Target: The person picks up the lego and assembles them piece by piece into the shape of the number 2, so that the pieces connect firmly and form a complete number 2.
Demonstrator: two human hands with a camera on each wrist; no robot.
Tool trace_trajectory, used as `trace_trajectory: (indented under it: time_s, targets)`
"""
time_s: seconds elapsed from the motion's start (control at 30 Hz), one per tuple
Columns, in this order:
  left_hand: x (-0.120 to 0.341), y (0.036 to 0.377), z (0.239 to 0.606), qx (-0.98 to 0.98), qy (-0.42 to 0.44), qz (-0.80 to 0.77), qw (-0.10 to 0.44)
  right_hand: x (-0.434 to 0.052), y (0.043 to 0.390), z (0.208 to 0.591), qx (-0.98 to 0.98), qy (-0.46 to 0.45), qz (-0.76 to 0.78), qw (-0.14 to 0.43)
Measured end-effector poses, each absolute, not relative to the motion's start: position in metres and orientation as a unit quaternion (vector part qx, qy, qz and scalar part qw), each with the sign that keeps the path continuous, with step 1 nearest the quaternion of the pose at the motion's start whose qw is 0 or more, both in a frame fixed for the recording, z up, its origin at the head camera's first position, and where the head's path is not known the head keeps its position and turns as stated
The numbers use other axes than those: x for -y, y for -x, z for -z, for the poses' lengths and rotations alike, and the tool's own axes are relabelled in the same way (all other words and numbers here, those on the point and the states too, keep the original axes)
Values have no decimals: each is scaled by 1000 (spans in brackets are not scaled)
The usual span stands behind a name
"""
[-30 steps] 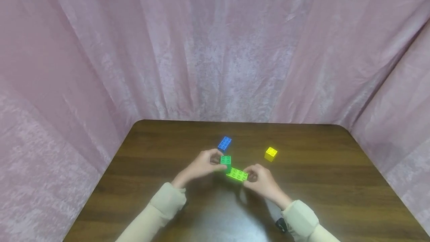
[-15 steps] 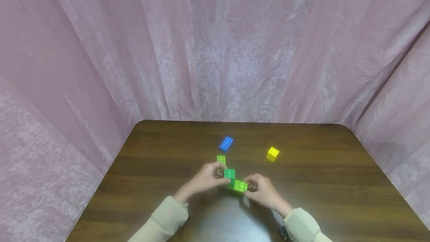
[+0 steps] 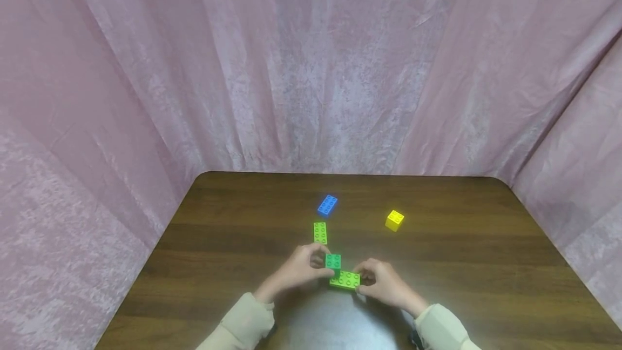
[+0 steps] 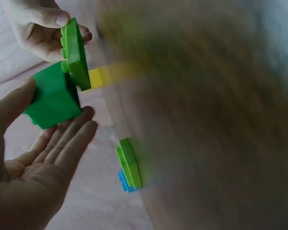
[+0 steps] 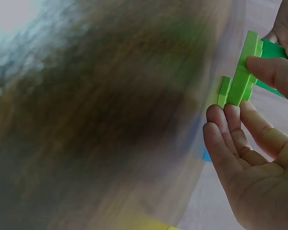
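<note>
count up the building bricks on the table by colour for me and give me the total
Lime green bricks: 2, one flat plate lying on the table, one flat plate pinched by the right hand.
Dark green bricks: 1, the square brick held by the left hand.
Blue bricks: 1.
Yellow bricks: 1.
Total: 5 bricks.

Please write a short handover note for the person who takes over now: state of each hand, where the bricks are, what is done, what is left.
Left hand: holds the dark green square brick between thumb and fingers.
Right hand: pinches the lime flat brick at its end.
The two bricks meet low over the table; whether they are fully pressed together I cannot tell.
Loose on the table: a second lime flat brick, a blue brick, a yellow cube brick.
Left, probably: seat the joint, then the loose bricks.
</note>
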State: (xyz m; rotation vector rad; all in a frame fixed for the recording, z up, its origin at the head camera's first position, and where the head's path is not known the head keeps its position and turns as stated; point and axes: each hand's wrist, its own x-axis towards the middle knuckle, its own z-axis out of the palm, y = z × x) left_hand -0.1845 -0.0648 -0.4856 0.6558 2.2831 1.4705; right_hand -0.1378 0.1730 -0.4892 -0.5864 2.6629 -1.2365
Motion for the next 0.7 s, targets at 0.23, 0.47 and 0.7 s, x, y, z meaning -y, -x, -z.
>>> trace_trajectory:
  time_s: [0.23,0.47,0.7]
  targets:
    - [63,182,483,-802,-234,-523,170,-176,138,492,-889,186,412,75]
    - [61,188,484,-814,-227,-507,168,-176,145,494,-884,175,428,69]
    - [57,191,489,-818,-213,-498,193,-177,148,496,-893,164,415,56]
